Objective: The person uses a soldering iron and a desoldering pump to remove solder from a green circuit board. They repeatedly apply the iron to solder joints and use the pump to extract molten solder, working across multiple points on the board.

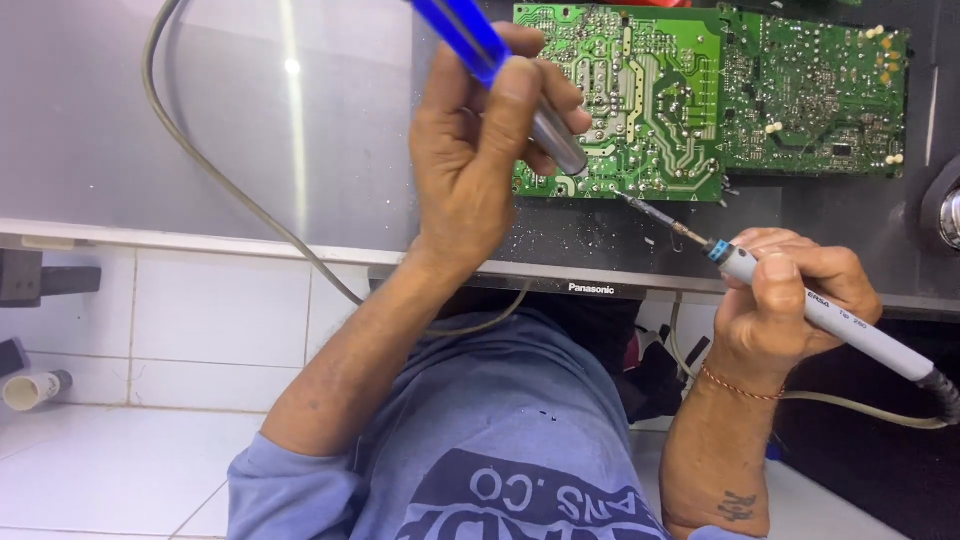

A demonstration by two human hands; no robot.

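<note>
I am gripping a desoldering pump (505,75) in my left hand (480,150), fingers wrapped tight around its metal barrel, thumb lying along the blue upper part. Its lower end is touching the bottom edge of the green circuit board (640,100). My right hand (790,300) is clamping a white soldering iron (830,320) like a pen, fingers closed around the shaft near its blue collar. The iron's thin tip (655,212) is pointing up and left, meeting the lower edge of the same board, just beside the pump's end. The board is lying solder side up on the dark back of a flat appliance (600,250). A second green board (815,90) is sitting next to it on the right. A grey cable (230,190) is curving across the pale panel at the left.
</note>
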